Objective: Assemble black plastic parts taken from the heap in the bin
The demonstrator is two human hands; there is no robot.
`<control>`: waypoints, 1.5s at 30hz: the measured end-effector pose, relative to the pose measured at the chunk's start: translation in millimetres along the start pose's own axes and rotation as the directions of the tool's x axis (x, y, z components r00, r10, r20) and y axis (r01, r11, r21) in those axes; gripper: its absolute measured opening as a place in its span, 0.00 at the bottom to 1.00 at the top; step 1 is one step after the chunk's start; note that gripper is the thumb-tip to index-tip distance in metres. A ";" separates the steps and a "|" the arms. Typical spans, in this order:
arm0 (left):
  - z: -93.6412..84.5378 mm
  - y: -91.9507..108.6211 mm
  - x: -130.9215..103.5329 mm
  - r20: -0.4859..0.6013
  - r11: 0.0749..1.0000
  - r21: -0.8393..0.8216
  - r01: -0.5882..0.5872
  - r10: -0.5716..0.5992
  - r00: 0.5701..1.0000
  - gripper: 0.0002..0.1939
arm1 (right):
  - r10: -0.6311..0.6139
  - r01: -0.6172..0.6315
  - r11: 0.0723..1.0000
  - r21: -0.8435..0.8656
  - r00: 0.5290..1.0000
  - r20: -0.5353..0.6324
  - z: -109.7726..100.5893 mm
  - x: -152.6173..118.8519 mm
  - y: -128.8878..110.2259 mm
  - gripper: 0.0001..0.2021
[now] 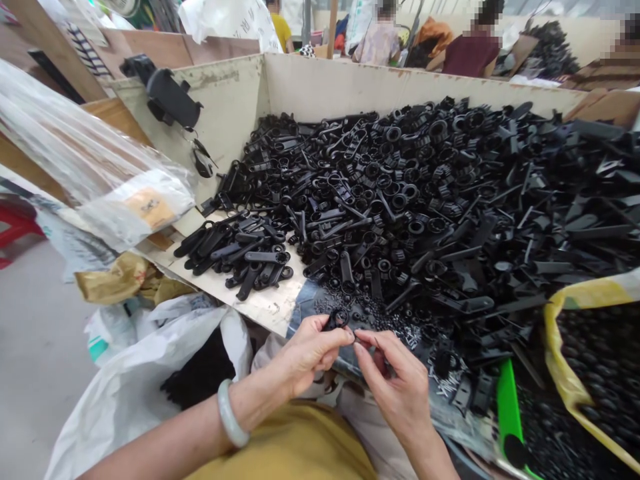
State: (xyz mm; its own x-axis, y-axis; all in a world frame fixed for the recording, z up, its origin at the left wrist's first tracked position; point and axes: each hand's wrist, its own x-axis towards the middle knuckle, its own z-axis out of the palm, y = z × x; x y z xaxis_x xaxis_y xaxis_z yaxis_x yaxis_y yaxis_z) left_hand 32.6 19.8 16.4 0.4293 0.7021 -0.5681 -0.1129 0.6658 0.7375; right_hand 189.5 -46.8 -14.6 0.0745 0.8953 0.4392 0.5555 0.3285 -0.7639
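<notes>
My left hand [311, 352] is closed on a black plastic ring part [337, 319], holding it above the front edge of the bin. Close beside it, my right hand [395, 377] pinches thumb and finger together at the part; whatever small piece is between those fingertips is too small to name. Small black rings and loose metal pins [413, 335] lie just beyond both hands. A small heap of long black plastic arms [250, 257] rests on the bin's pale floor, left of my hands.
A large pile of black plastic parts [395, 187] fills the pale-walled bin [415, 87]. At right are a yellow-rimmed bag [555, 347] of black pieces and a green strip [509, 407]. A white sack [115, 393] stands lower left. Several people sit beyond the bin.
</notes>
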 end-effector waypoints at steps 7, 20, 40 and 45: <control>3.8 0.0 2.1 0.019 0.999 -0.049 0.014 -0.013 1.000 0.17 | 0.010 -0.009 1.000 -0.024 1.000 0.015 1.9 1.4 5.6 0.10; 8.5 -4.6 9.4 -0.012 0.982 -0.156 0.105 -0.108 0.994 0.20 | 0.048 -0.051 0.997 -0.058 0.998 -0.040 2.5 8.5 2.8 0.08; -12.1 -15.5 -11.3 0.084 0.953 0.299 -0.041 0.016 0.996 0.08 | -0.150 0.193 0.950 -0.246 0.972 0.183 1.6 12.1 -2.5 0.09; -13.8 -27.1 -7.1 0.055 0.931 0.356 -0.074 0.058 0.997 0.13 | -0.195 0.240 0.905 -0.352 0.968 0.160 7.1 2.5 -7.8 0.12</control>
State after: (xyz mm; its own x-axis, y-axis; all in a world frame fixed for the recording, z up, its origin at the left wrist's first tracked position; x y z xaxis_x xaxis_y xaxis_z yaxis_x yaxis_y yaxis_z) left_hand 20.2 0.2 -4.6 0.4703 0.7249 -0.5033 0.1823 0.4782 0.8591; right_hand 179.5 -44.9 -10.9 -0.1686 0.8505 0.4982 0.8118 0.4065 -0.4192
